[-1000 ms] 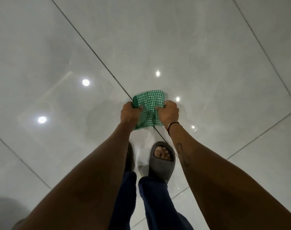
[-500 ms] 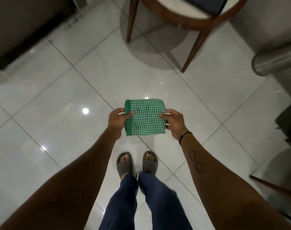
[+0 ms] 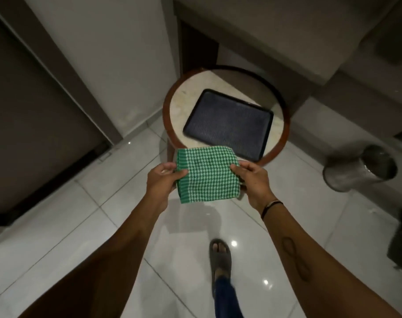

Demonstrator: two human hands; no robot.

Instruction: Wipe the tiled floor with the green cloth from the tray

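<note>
Foot: one sandalled foot [image 3: 220, 257] is planted on the glossy tiled floor [image 3: 80, 226], the other out of view; a polished surface like this, if damp from wiping, could let the sole slide mid-stride.
Left hand: the left hand [image 3: 161, 182] is pinched onto the left edge of the green cloth [image 3: 208, 174], thumb on top and fingers under.
Right hand: the right hand [image 3: 252, 180] is clamped on the opposite edge in the same way.
Cloth: folded into a neat square, it is held in the air between the two hands, just in front of the stool and not on the floor or the tray.
Fold risk: only the edges are gripped, so the layers could fall open if one hand lets go before it is laid flat.
Stool: the round stool [image 3: 170, 125] stands close ahead; a careless step or a hard set-down near its rim could knock it.
Tray: the dark tray [image 3: 227, 125] lies empty on the stool top, its near edge close to the rim; a nudge could push it off.
Bin: a metal bin [image 3: 358, 171] sits to the right, well apart from the hands, an obstacle only if the person turns that way.
</note>
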